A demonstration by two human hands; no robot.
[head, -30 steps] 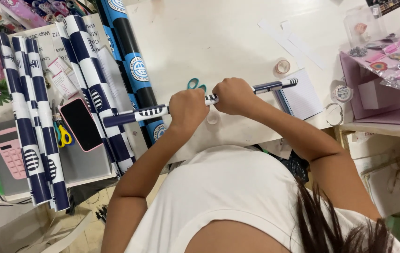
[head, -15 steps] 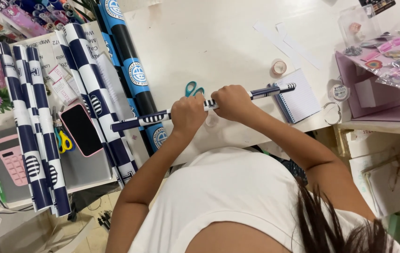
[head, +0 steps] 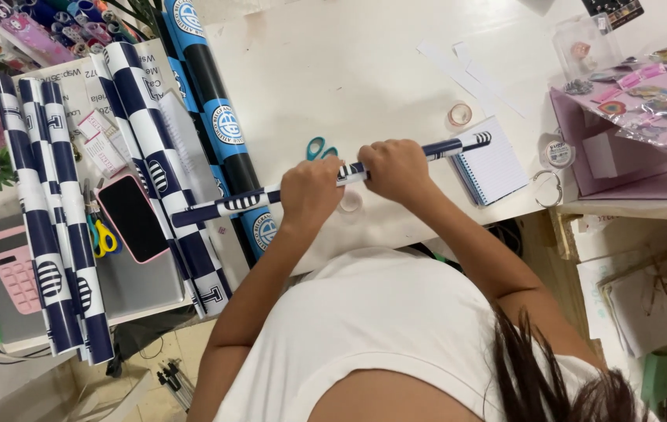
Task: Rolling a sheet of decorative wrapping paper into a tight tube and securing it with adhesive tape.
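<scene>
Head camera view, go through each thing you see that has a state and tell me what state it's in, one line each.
Thin paper roll: rolled tight, held level over the table.
Left hand: closed around the roll.
Right hand: closed around the roll.
Phone: screen dark, face up.
Notebook: closed, lying flat.
Teal scissors: lying on the table, blades hidden.
Tape ring: lying flat.

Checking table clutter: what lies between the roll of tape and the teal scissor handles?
In the head view, only bare white table separates the tape roll from the scissor handles.
</scene>
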